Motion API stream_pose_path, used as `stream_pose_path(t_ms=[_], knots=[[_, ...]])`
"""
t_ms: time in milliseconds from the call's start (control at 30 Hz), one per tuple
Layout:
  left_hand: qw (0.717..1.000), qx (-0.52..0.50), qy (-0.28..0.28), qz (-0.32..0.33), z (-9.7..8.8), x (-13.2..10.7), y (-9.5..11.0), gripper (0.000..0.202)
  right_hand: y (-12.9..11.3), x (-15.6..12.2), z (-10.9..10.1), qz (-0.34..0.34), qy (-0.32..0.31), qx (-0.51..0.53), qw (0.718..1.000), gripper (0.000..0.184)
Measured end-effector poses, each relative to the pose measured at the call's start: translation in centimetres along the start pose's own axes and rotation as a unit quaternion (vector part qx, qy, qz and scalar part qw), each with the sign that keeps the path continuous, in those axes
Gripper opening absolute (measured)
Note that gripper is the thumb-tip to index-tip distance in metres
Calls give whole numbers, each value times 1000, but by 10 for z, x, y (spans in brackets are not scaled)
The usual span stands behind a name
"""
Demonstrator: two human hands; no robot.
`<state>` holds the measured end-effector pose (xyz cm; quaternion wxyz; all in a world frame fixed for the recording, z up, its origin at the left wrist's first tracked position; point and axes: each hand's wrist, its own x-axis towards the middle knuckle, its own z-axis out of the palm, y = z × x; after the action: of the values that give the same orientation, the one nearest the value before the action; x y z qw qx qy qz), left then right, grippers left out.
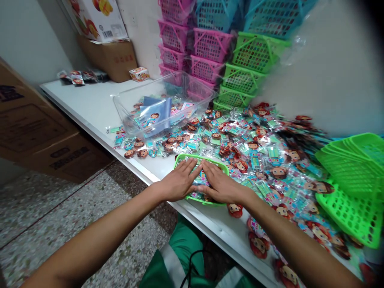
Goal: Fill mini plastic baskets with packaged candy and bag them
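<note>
Close to the table's front edge stands a small green plastic basket (223, 168), filled with shiny packets. My left hand (179, 180) lies flat over its left half, fingers stretched out on the packets. From the other side my right hand (220, 182) rests palm down on the same contents, its fingers pointing away from me. The fingertips of both hands nearly meet over the middle. Most of the packets inside are hidden under the hands. Around the basket spreads a heap of clear packets (255, 150) printted with cartoon faces.
Behind stand stacked pink baskets (211, 44) and filled green baskets (247, 78). A clear plastic tub (120, 108) holds packets and a blue sheet. Nested green baskets (357, 192) lie at the right. Cardboard boxes (39, 120) stand left of the white table (99, 108).
</note>
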<state>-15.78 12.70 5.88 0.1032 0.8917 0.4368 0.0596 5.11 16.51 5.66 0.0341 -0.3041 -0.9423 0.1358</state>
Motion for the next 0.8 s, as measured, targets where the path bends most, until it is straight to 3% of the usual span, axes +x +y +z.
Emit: stream_pose_path(t_ms=[67, 133, 300, 533, 700, 800], knots=[[1000, -1, -7, 2, -1, -1, 1, 68, 6, -6, -2, -26, -34, 15, 999, 97], [1000, -3, -16, 4, -2, -2, 1, 70, 8, -8, 1, -26, -37, 18, 999, 104], [999, -1, -35, 8, -3, -1, 2, 85, 3, -5, 6, 17, -34, 5, 999, 105], [999, 16, -48, -3, -5, 0, 4, 82, 11, -7, -24, -25, -120, 8, 992, 111], [999, 21, -42, 0, -3, 1, 2, 79, 7, -8, -14, 38, -82, -47, 995, 95], [999, 23, -41, -2, -3, 1, 2, 78, 7, -14, -19, 26, -98, -13, 995, 96]])
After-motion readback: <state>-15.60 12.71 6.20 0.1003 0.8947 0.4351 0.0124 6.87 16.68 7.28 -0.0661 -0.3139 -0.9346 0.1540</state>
